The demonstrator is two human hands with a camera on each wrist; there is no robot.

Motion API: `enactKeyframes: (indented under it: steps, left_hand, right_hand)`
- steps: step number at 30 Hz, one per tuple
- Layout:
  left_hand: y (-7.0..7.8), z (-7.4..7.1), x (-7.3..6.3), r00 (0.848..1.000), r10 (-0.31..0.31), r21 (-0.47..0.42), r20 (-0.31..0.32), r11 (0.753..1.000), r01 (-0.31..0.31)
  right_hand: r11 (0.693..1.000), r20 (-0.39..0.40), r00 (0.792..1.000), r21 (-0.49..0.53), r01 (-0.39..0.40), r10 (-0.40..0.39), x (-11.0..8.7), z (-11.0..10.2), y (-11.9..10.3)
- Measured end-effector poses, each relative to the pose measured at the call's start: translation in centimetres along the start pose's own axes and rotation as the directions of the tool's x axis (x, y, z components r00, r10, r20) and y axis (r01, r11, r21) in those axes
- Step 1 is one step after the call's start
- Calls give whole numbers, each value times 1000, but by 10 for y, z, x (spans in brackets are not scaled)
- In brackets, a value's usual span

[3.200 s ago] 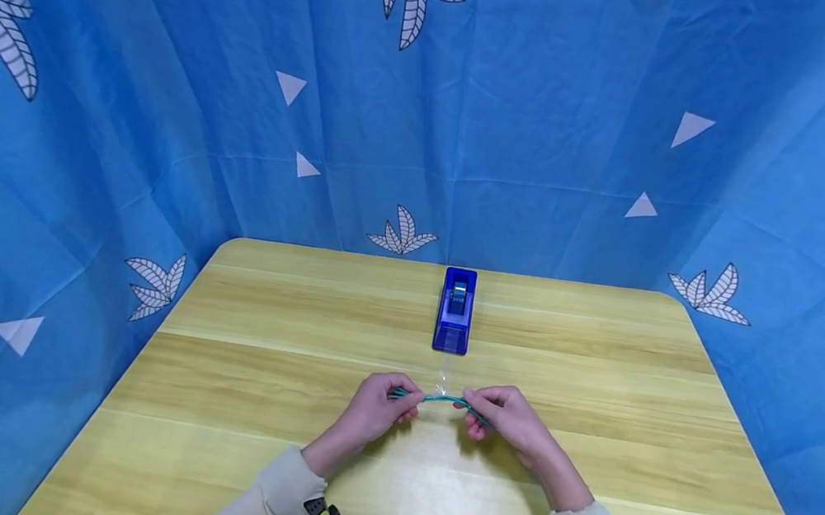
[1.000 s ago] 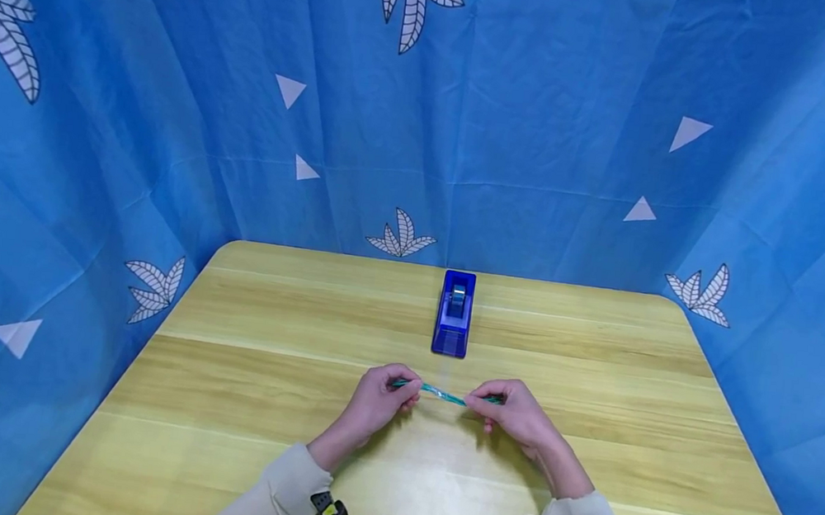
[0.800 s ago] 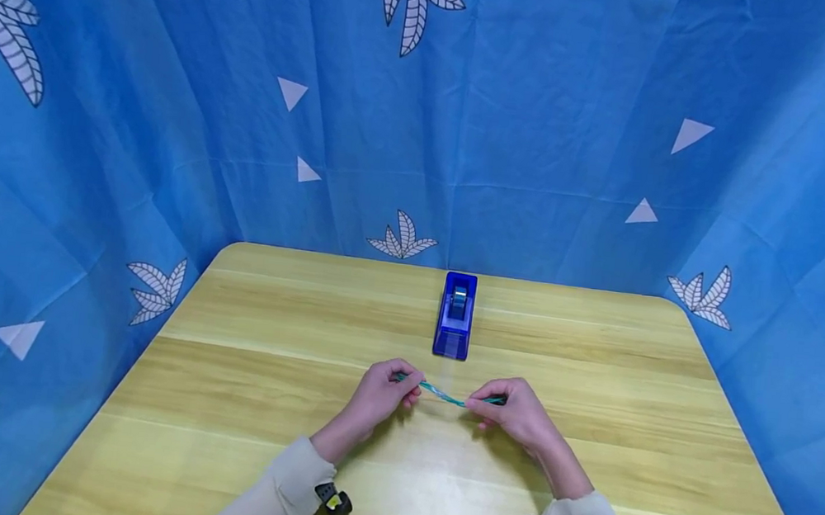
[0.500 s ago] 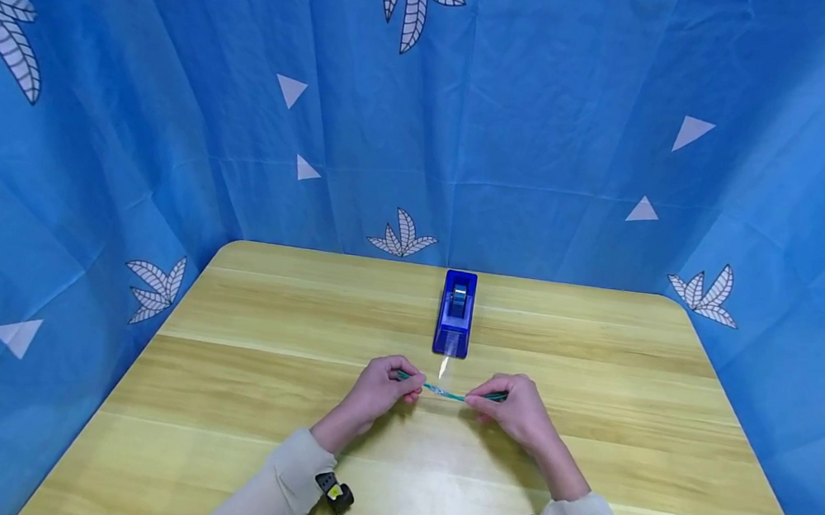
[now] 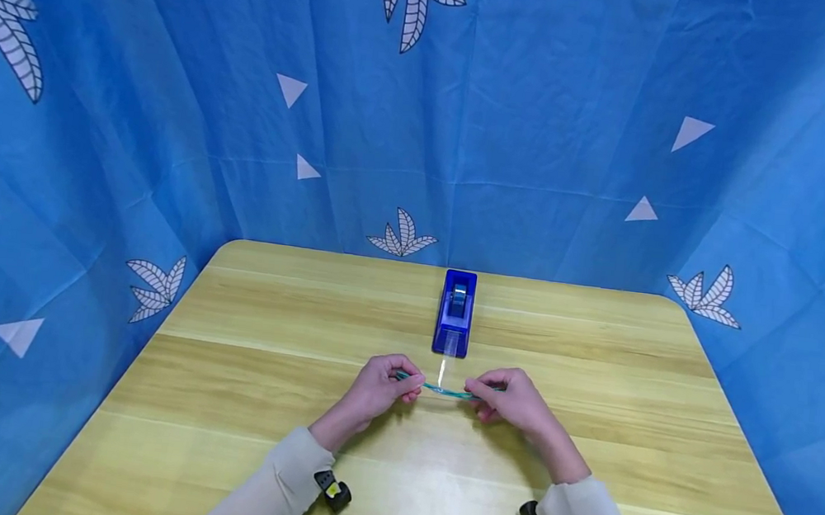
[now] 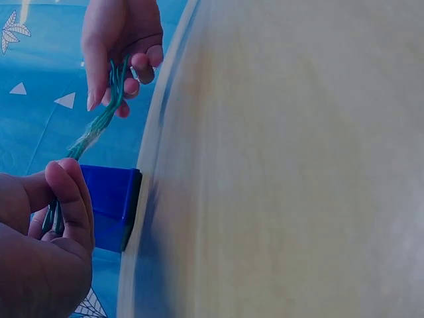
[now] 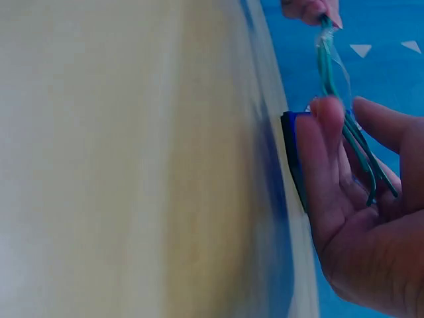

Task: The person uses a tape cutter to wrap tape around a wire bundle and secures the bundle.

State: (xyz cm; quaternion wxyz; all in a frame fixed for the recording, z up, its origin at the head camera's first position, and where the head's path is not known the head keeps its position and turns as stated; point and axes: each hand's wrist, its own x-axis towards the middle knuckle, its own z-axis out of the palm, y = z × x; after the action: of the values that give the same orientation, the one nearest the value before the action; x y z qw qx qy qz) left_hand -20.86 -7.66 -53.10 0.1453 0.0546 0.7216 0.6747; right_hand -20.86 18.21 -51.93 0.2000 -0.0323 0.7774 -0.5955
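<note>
A bundle of thin green wires (image 5: pixel 455 393) stretches level between the two hands, over the table. Clear tape (image 6: pixel 87 138) is wrapped round its middle, and a shiny strip runs from there back to a blue tape dispenser (image 5: pixel 454 313). My left hand (image 5: pixel 381 387) pinches the bundle's left part between thumb and fingers. Around the right part curl the fingers of my right hand (image 5: pixel 511 400); in the right wrist view its thumb (image 7: pixel 377 119) stands a little off the index finger, with loose wire ends lying across the palm.
The dispenser, with its tape roll (image 5: pixel 458 295), stands near the back edge of the wooden table (image 5: pixel 266 301). A blue patterned curtain (image 5: pixel 562 98) hangs behind and on both sides. Each wrist wears a small black camera.
Both hands are slightly nearer the dispenser than at first. The bundle was tilted and turned between them and is now level; the right hand shifted slightly up and its grip looks looser.
</note>
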Motion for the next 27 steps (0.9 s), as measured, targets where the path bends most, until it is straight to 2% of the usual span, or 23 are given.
enactKeyframes:
  steps: [5, 9, 13, 20, 24, 27]
  left_hand:
    - [-1, -1, 0, 1000, 7, 0, 12, 1000, -7]
    - [-3, -1, 1, 1000, 9, 15, 1, 1000, -9]
    - [-3, 0, 1, 1000, 5, 29, -10, 1000, -4]
    - [-1, 1, 1, 1000, -10, 57, -29, 998, 12]
    - [0, 1, 3, 1000, -28, 64, -12, 998, 28]
    - [-1, 4, 6, 998, -69, 72, 8, 995, 69]
  right_hand:
    - [995, 158, 985, 57, -80, 70, 6, -7, 1]
    - [994, 198, 978, 65, -87, 73, 8, -8, 4]
    - [993, 176, 982, 84, -78, 62, 9, -6, 5]
    - [991, 82, 995, 111, -69, 60, 9, 0, 6]
    - [989, 20, 999, 143, -39, 37, 10, 4, 7]
    - [987, -24, 1000, 158, -1, 5, 9, 5, 8]
